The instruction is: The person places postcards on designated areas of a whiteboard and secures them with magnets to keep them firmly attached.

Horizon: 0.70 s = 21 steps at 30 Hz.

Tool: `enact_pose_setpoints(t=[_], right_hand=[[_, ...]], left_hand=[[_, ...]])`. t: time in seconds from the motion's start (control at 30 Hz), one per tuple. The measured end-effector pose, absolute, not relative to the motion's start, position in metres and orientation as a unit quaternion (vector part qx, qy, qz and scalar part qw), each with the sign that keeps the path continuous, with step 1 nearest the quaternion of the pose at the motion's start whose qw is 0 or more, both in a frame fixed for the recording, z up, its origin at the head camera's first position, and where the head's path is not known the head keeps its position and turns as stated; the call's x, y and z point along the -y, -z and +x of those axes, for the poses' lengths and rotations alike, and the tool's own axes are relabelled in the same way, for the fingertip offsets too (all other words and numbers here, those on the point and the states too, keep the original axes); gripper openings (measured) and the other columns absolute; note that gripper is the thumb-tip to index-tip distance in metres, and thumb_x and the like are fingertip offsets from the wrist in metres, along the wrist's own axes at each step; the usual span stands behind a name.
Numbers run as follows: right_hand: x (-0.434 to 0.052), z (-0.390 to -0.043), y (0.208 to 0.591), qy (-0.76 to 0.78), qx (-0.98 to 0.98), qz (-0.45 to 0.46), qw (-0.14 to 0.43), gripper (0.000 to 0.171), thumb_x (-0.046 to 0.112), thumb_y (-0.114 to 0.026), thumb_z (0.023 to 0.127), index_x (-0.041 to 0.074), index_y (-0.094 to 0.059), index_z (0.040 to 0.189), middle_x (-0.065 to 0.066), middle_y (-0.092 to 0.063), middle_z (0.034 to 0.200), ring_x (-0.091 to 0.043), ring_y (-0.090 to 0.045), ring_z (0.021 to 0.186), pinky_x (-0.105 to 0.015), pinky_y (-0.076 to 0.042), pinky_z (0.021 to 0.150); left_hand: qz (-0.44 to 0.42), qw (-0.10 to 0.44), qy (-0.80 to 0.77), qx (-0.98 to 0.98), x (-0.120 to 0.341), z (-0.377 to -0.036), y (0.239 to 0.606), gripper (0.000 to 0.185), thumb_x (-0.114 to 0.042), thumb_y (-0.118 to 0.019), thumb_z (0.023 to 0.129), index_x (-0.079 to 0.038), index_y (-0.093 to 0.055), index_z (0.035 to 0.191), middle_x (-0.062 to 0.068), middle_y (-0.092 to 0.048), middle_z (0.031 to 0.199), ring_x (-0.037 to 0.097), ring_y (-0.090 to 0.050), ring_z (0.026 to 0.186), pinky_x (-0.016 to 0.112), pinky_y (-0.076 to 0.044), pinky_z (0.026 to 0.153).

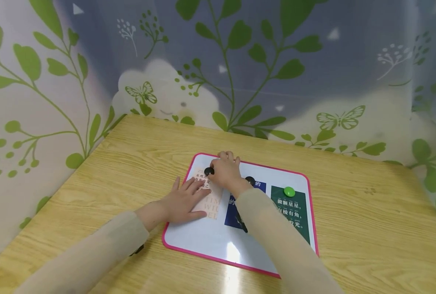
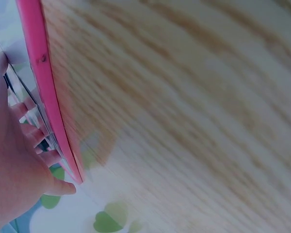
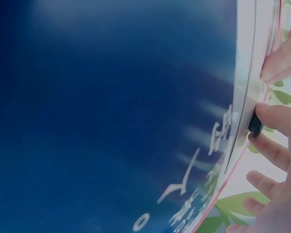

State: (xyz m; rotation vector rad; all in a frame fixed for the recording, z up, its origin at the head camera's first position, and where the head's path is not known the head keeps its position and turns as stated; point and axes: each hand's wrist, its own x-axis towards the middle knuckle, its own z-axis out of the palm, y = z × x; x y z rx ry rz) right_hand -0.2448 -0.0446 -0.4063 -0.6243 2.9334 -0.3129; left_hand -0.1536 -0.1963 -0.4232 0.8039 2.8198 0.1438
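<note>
Board: a pink-rimmed whiteboard (image 1: 188, 250) lies flat on the wooden surface (image 1: 368, 212); three cards sit on it in a row.
Pink card: the pale pink card (image 1: 211, 204) lies at the board's 9 o'clock side; it is the one in hand, and by my reading its fixing is under way, not finished.
Left hand: the left hand (image 1: 183, 200) lies flat on the pink card with fingers straight and spread, pressing it to the board; it grasps nothing; the left wrist view shows the same fingers beside the pink rim.
Right hand: the right hand (image 1: 224, 171) is curled over the card's top edge at 12 o'clock; its thumb and forefinger pinch a black magnet (image 1: 208, 171); the right wrist view shows the fingertips closed on that dark button at the card's edge.
Magnet contact: whether the black magnet already sits on the card or is just above it, I cannot tell.
Blue card: the dark blue card (image 1: 232, 216) in the middle carries a second black magnet (image 1: 250, 180) at its top, partly hidden by the right wrist; it looks already pinned.
Green card: the green card (image 1: 293, 216) at 3 o'clock has a green magnet (image 1: 289, 191) on it; also looks pinned.
Left to do: judged from this, two cards are held down and only the pink card awaits release of both hands.
</note>
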Motion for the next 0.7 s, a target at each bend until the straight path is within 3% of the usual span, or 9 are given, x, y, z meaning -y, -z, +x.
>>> enact_pose_setpoints(t=[0.47,0.7], right_hand=[[0.022,-0.243,0.396,0.133,-0.973,-0.175,0.063,0.033,0.034,-0.062,0.088,0.016,-0.063,0.116,-0.014,-0.036,0.145,-0.036,-0.023,0.138,-0.059,-0.016,0.110],[-0.005,-0.242,0.388,0.161,-0.969,-0.179,0.049,0.056,0.049,-0.055,0.090,0.012,-0.052,0.131,-0.018,-0.033,0.147,-0.040,-0.018,0.140,-0.066,-0.013,0.108]], left_hand=[[0.277,0.098,-0.070,-0.953,0.200,-0.155,0.424,0.063,-0.051,-0.046,0.093,-0.016,-0.032,0.144,0.017,-0.026,0.151,0.045,-0.020,0.139,0.071,-0.009,0.106],[0.271,0.064,-0.108,-0.954,0.210,-0.151,0.426,0.064,-0.048,-0.046,0.093,-0.015,-0.032,0.145,0.017,-0.023,0.152,0.046,-0.014,0.140,0.069,-0.007,0.107]])
